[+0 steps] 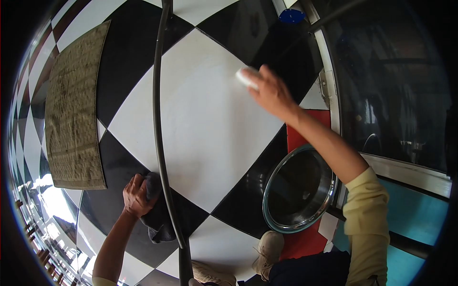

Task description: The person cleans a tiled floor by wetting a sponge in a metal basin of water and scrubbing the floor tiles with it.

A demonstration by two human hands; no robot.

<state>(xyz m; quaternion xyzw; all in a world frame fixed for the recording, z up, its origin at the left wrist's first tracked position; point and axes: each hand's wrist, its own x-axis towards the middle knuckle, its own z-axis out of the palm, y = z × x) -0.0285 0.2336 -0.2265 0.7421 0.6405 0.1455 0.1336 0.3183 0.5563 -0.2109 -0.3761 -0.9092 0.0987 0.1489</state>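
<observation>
My left hand [138,196] is closed on a dark grey cloth [158,229], which hangs or lies bunched beside a thin dark pole [159,119] over the checkered floor [200,109]. Up and to the right, my right hand [273,93] grips a small white object [248,77], slightly blurred, above the edge between a white and a black tile. Below my right forearm stands a round metal basin [268,202] with a glassy rim; dark liquid seems to be inside.
A brown textured mat [76,114] lies at the left. Red flooring [300,243] runs under the basin. A dark glass panel [391,95] in a pale frame is at the right. A blue object [291,16] sits at the top. My shoes [268,252] show at the bottom.
</observation>
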